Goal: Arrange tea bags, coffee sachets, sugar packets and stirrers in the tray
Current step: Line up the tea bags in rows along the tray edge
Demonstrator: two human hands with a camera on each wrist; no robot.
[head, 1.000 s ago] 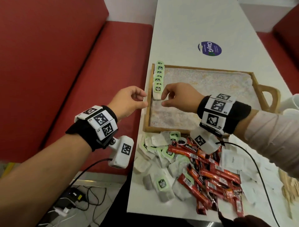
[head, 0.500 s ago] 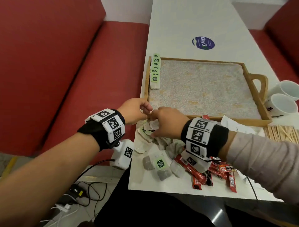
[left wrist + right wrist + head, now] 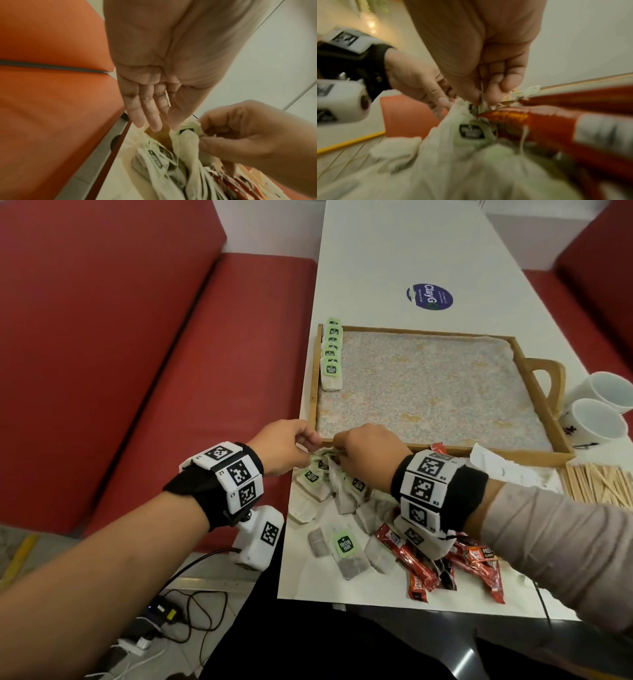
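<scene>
A wooden tray (image 3: 428,329) lies on the white table, with a row of green-tagged tea bags (image 3: 331,361) along its left wall. Just before its near left corner my two hands meet over a loose heap of tea bags (image 3: 346,546). My right hand (image 3: 339,451) (image 3: 202,136) (image 3: 481,101) pinches the top of one tea bag (image 3: 323,455) (image 3: 187,134) (image 3: 471,108). My left hand (image 3: 306,451) (image 3: 164,127) (image 3: 442,102) pinches the same bag's other edge between thumb and fingertips. Red coffee sachets (image 3: 421,570) lie under my right wrist.
Wooden stirrers (image 3: 599,484) and white sugar packets (image 3: 496,467) lie right of the heap, near the tray's front rim. Two white cups (image 3: 596,422) stand by the tray's handle. A blue sticker (image 3: 430,296) is behind the tray. A red bench (image 3: 137,371) runs along the table's left edge.
My right hand has left the row of tea bags in the tray and come back to the heap. Both hands have dropped to the tray's near left corner and taken hold of one bag.
</scene>
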